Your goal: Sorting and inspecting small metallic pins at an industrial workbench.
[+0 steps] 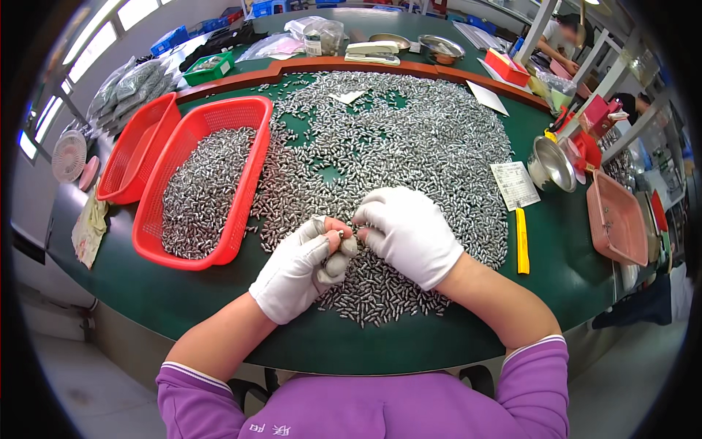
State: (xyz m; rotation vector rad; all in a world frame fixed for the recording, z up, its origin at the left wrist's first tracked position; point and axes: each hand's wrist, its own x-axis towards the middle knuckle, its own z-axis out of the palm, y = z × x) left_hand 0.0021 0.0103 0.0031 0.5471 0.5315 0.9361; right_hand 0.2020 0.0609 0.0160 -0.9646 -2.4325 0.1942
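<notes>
Both hands work close together at the near edge of a green table (183, 293), low in the view at about 6 o'clock. The left hand (296, 271), in a white glove, is curled almost shut, its thumb and forefinger pinching one small metal piece (341, 233). The right hand (406, 230), also gloved, sits just beside it at 3 o'clock of the left, its fingers (363, 218) bent in and touching the same piece from the other side; whether it truly grips the piece or only steadies it, I cannot tell.

Under and beyond the hands lies a wide heap (409, 139) of the same silvery pieces, running from the hands up toward 12 o'clock across most of the table. At 9 o'clock of the hands stands a red basket (245, 186) partly filled with pieces, and a second red basket (131, 157) lies further out at 10 o'clock, showing none inside.

By the look of it, the work is somewhere in its early-to-middle stretch: one basket holds a fair layer, yet the loose heap is far larger.

At 3 o'clock are a yellow tool (521, 241), a paper slip (515, 184), a steel bowl (550, 164) and a pink tray (614, 219).
</notes>
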